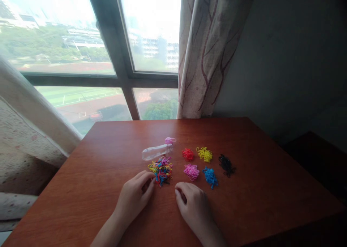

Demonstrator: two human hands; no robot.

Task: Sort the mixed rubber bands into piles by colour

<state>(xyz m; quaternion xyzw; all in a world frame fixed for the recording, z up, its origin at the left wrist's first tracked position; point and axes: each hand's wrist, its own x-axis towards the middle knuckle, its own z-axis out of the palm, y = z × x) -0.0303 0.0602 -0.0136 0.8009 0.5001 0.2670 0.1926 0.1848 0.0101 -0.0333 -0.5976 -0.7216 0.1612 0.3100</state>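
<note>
A mixed pile of small rubber bands [162, 170] in several colours lies on the table. My left hand [135, 192] rests at its left edge, thumb and fingers curled together at the bands; what they hold, if anything, is too small to tell. Right of the pile, my right hand [193, 205] is curled low over the table with thumb and forefinger close together, their contents hidden. Sorted heaps of red bands [188, 154], yellow bands [205, 154], pink bands [191, 171], blue bands [210, 177] and black bands [227, 165] lie beyond it.
Behind the mixed pile a clear plastic bottle [156, 152] lies on its side, with a pink cap [169, 140] by its mouth. The brown wooden table [252, 203] reaches back to a window [151, 79] and a patterned curtain [208, 51].
</note>
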